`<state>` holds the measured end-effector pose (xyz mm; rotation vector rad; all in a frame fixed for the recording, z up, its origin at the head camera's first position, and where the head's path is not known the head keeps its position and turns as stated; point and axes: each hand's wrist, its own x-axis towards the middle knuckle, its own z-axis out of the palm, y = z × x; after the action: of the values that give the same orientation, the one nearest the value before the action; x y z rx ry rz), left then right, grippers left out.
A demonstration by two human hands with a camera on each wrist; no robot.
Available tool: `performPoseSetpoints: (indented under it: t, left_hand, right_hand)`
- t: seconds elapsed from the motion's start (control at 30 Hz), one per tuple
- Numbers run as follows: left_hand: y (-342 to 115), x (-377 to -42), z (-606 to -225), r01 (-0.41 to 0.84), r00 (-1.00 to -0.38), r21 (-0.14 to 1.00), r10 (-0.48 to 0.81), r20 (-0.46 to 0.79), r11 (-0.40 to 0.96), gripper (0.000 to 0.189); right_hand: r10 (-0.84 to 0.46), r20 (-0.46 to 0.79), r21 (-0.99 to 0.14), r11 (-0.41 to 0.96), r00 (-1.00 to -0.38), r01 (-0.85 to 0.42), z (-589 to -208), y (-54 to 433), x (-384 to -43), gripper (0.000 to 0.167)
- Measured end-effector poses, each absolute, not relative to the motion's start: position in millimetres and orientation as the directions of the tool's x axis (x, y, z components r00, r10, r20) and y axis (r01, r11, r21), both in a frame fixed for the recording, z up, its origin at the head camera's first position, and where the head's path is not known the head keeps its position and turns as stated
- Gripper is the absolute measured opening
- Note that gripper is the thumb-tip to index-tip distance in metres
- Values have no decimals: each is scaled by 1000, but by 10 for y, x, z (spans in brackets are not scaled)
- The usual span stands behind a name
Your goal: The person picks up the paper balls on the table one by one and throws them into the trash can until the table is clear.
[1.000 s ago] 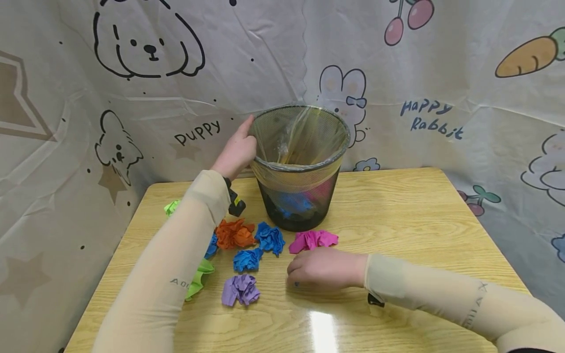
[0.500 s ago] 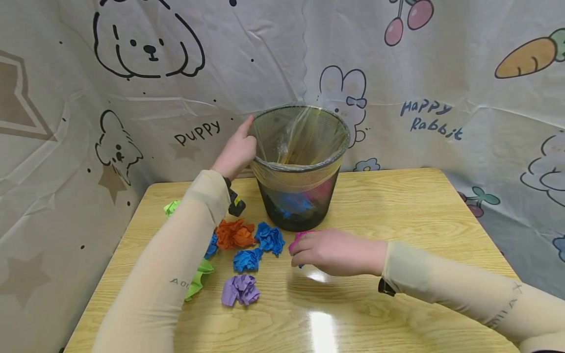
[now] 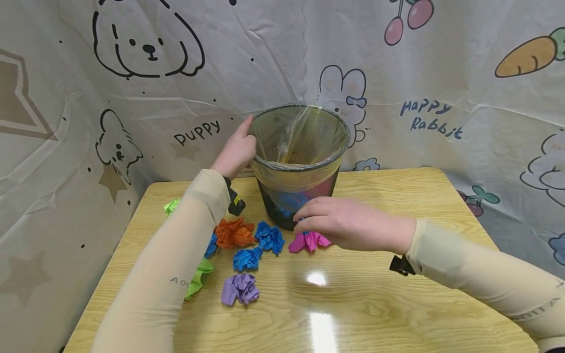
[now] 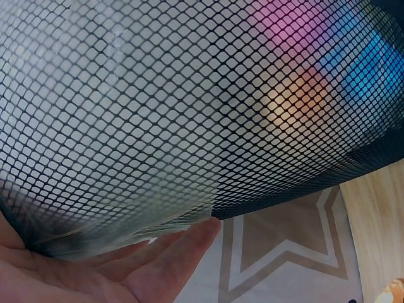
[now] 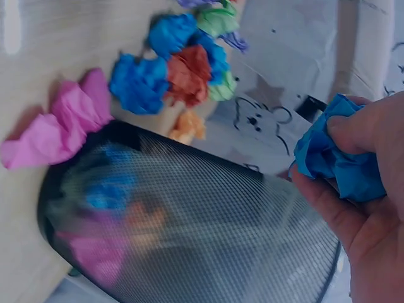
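A black mesh wastebasket (image 3: 293, 184) with a clear plastic liner stands at the table's back. My left hand (image 3: 236, 153) grips its rim on the left; in the left wrist view, the fingers (image 4: 180, 255) lie along the outside of the mesh. My right hand (image 3: 353, 223) is raised in front of the basket's lower right side. In the right wrist view it pinches a crumpled blue paper ball (image 5: 334, 151) between thumb and fingers. Just below that hand in the head view, a crumpled pink paper (image 3: 309, 241) lies at the basket's foot. Blue and pink papers show through the mesh.
Left of the pink paper lie blue balls (image 3: 270, 238), an orange one (image 3: 235, 233) and a purple one (image 3: 240, 289). Green papers (image 3: 199, 279) are partly behind the left sleeve. A printed curtain (image 3: 265, 59) hangs close behind the wooden table (image 3: 397, 294).
My right hand has lifted from the tabletop, moving up and away past the pink paper with the blue paper ball. The left hand keeps its grip on the rim.
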<state>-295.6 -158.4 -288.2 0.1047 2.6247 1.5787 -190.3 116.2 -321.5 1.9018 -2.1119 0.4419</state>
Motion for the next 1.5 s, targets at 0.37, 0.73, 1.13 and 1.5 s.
performPoseSetpoints:
  t: [0.37,0.73,1.13,1.5]
  left_hand:
    - [-1593,-2960,-2885,8,-994,885,100,-44,466,66]
    - [-1589,-2964,-2874,15,-994,886,100,-36,464,66]
    - [-1594,-2945,-2890,26,-994,884,104,-26,467,66]
    - [-1598,-2935,-2890,16,-994,891,105,-36,454,66]
  right_hand:
    - [-813,565,-107,96,-139,-990,-2813,1240,-2049,42]
    - [-667,642,-217,316,-379,-924,-2590,1256,-2285,38]
    - [-608,593,-273,465,-528,-842,-2445,1209,-2643,31]
    - [-606,510,-268,563,-611,-782,-2394,1151,-2801,31]
